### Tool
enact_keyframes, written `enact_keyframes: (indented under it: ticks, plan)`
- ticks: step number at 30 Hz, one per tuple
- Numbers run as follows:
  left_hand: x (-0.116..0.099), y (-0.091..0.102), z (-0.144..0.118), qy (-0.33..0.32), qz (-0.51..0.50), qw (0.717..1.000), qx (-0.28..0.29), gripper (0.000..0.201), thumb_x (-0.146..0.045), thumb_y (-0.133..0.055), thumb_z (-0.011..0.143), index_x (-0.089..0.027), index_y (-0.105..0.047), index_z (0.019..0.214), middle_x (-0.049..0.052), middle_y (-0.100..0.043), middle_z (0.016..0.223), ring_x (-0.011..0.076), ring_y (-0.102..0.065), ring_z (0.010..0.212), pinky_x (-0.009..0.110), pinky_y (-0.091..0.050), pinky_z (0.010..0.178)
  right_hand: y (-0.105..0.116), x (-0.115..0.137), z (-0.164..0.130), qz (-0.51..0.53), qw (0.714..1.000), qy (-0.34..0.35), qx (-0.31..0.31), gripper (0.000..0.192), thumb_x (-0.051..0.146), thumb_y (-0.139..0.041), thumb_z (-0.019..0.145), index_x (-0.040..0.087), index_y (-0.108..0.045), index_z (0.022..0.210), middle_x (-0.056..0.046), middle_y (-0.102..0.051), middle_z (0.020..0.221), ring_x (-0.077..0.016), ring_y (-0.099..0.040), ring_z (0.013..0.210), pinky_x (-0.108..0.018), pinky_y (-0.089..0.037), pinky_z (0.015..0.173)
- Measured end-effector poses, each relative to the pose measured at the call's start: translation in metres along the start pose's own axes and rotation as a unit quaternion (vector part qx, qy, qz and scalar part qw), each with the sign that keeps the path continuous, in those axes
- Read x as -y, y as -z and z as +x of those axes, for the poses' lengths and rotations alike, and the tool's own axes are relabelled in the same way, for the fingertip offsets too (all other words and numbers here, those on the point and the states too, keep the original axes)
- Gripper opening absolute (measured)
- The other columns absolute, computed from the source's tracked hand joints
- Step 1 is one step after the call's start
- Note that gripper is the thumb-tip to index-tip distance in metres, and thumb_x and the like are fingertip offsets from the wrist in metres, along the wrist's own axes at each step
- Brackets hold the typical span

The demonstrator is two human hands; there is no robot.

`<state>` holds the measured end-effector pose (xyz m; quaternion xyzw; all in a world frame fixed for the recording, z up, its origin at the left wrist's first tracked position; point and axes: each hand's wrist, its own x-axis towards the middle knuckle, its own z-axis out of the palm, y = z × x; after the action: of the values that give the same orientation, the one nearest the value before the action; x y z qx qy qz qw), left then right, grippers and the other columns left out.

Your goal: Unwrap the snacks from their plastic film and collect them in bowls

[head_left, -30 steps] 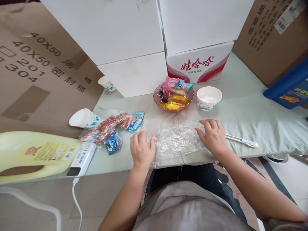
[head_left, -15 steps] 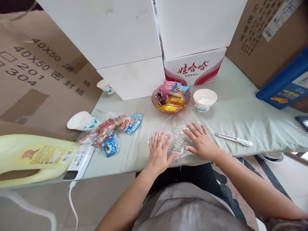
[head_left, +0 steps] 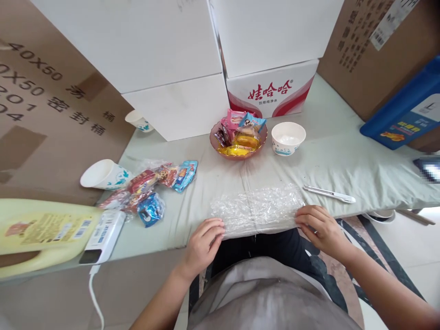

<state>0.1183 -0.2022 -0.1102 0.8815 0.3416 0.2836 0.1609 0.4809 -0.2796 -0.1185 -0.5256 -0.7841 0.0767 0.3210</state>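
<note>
The white and red carton (head_left: 271,91) carries red characters "娃哈哈". The brown cardboard box (head_left: 51,105) on the left reads "40X50", "密封桶" and part of "201". Other labels are too small.

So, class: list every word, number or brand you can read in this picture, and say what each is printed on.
"娃哈哈": red and white carton.
"40X50" and "密封桶": brown cardboard sheet; its other numbers are cut off.
Black print on the brown box: too small to read.
Labels on the yellow jug, snack packets and blue box: too blurred.
</note>
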Motion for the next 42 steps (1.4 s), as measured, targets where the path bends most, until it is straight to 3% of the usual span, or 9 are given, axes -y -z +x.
enact_keyframes:
  ticks: [9, 15, 21, 23, 27, 30, 34, 38, 42]
  plan:
    - [0.025, -0.010, 0.050, 0.135, 0.121, 0.982, -0.063, 0.023, -0.025, -0.053, 0.090, -0.016, -0.063, 0.109, 0.006, -0.072, 0.091, 0.0188, -0.069, 0.078, 0.031, -0.055, 0.076, -0.015, -0.027, 0.046, -0.083, 0.988, -0.119, -0.060, 0.024, 0.031, -0.042, 0.098, 0.022, -0.064, 0.102, -0.005, -0.072, 0.092, -0.0200, -0.068, 0.081, -0.032, -0.051, 0.071]
    - [0.040, -0.027, 0.057, 0.177, 0.194, 0.965, -0.018, 0.027, -0.025, -0.053, 0.087, -0.016, -0.063, 0.111, 0.009, -0.071, 0.094, 0.0225, -0.067, 0.082, 0.035, -0.054, 0.077, -0.034, -0.037, 0.067, -0.207, 0.964, -0.168, -0.010, 0.030, 0.036, -0.044, 0.097, 0.017, -0.067, 0.104, -0.008, -0.071, 0.090, -0.0213, -0.065, 0.069, -0.032, -0.043, 0.058]
    - [0.010, -0.020, 0.063, 0.138, 0.271, 0.944, -0.127, 0.034, -0.032, -0.052, 0.090, -0.010, -0.062, 0.114, 0.019, -0.064, 0.108, 0.0316, -0.059, 0.105, 0.046, -0.048, 0.091, -0.025, -0.012, 0.070, -0.242, 0.962, -0.108, -0.070, 0.036, 0.039, -0.048, 0.095, 0.014, -0.065, 0.114, -0.016, -0.065, 0.110, -0.0309, -0.057, 0.106, -0.044, -0.043, 0.089]
    - [-0.008, -0.028, 0.065, 0.088, 0.250, 0.960, -0.095, 0.039, -0.034, -0.049, 0.093, -0.010, -0.059, 0.122, 0.020, -0.060, 0.122, 0.0322, -0.052, 0.120, 0.047, -0.043, 0.100, -0.030, 0.001, 0.070, -0.219, 0.974, -0.037, -0.045, 0.046, 0.046, -0.047, 0.095, 0.015, -0.058, 0.127, -0.016, -0.058, 0.130, -0.0328, -0.046, 0.126, -0.050, -0.034, 0.103]
    - [-0.028, -0.060, 0.064, 0.056, 0.233, 0.968, 0.076, 0.067, -0.051, -0.049, 0.091, -0.014, -0.038, 0.146, 0.018, -0.036, 0.153, 0.0403, -0.024, 0.143, 0.061, -0.025, 0.111, -0.055, 0.014, 0.067, -0.195, 0.974, 0.070, 0.095, 0.083, 0.072, -0.039, 0.088, 0.013, -0.040, 0.146, -0.016, -0.038, 0.152, -0.0354, -0.025, 0.142, -0.056, -0.018, 0.113]
    - [-0.026, -0.074, 0.061, 0.084, 0.242, 0.955, 0.148, 0.076, -0.059, -0.052, 0.088, -0.020, -0.032, 0.150, 0.015, -0.026, 0.158, 0.0432, -0.017, 0.145, 0.067, -0.019, 0.111, -0.063, 0.009, 0.058, -0.201, 0.968, 0.047, 0.140, 0.091, 0.077, -0.037, 0.085, 0.011, -0.036, 0.148, -0.016, -0.034, 0.154, -0.0352, -0.022, 0.143, -0.055, -0.016, 0.114]
    - [-0.019, -0.071, 0.060, 0.090, 0.242, 0.951, 0.172, 0.076, -0.059, -0.051, 0.088, -0.023, -0.029, 0.151, 0.011, -0.022, 0.160, 0.0397, -0.015, 0.147, 0.065, -0.017, 0.114, -0.047, -0.002, 0.036, -0.234, 0.964, -0.008, 0.126, 0.094, 0.075, -0.043, 0.083, 0.010, -0.031, 0.150, -0.018, -0.032, 0.155, -0.0360, -0.020, 0.144, -0.056, -0.015, 0.114]
    - [-0.024, -0.065, 0.061, 0.075, 0.246, 0.955, 0.148, 0.071, -0.056, -0.054, 0.088, -0.025, -0.035, 0.149, 0.011, -0.026, 0.159, 0.0411, -0.017, 0.146, 0.065, -0.021, 0.112, -0.025, -0.007, 0.002, -0.247, 0.965, -0.056, 0.071, 0.079, 0.060, -0.050, 0.089, 0.012, -0.032, 0.149, -0.018, -0.039, 0.151, -0.0338, -0.031, 0.140, -0.053, -0.023, 0.111]
    - [-0.047, -0.071, 0.061, 0.069, 0.252, 0.963, 0.066, 0.052, -0.041, -0.058, 0.089, -0.022, -0.051, 0.138, 0.019, -0.044, 0.145, 0.0416, -0.043, 0.129, 0.059, -0.041, 0.097, -0.009, -0.002, -0.028, -0.214, 0.976, -0.041, 0.020, 0.035, 0.020, -0.050, 0.092, 0.023, -0.060, 0.125, -0.009, -0.065, 0.122, -0.0251, -0.058, 0.109, -0.043, -0.040, 0.092]
